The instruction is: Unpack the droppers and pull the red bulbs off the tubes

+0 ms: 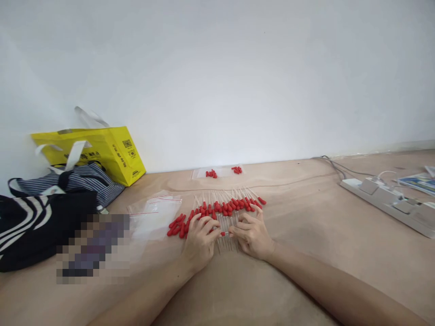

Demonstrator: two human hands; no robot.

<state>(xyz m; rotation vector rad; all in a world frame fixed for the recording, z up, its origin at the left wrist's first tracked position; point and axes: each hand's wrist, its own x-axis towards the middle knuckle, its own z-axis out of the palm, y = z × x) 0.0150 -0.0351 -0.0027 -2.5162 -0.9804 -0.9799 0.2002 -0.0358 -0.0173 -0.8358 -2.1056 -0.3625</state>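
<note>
Close together over the table, my hands meet at a row of thin clear tubes (pixel 228 221) that look like dropper pipettes. My left hand (pixel 202 237) is closed, thumb and forefinger pinched at a small red rubber bulb (pixel 222 234). From the other side my right hand (pixel 254 233) pinches a clear tube beside that bulb; its fingertips partly hide it. Just beyond both hands, many droppers with red bulbs (pixel 234 203) lie fanned out, pale stems pointing away. More loose red bulbs (pixel 175 226) lie left of my left hand.
Clear zip bags (pixel 154 217) lie to the left. Near the wall, a clear bag (pixel 224 172) has red bulbs on it. A yellow bag (pixel 124 156), a striped bag (pixel 102 181) and a black bag (pixel 44 226) stand far left. A white power strip (pixel 390 203) with cables sits right.
</note>
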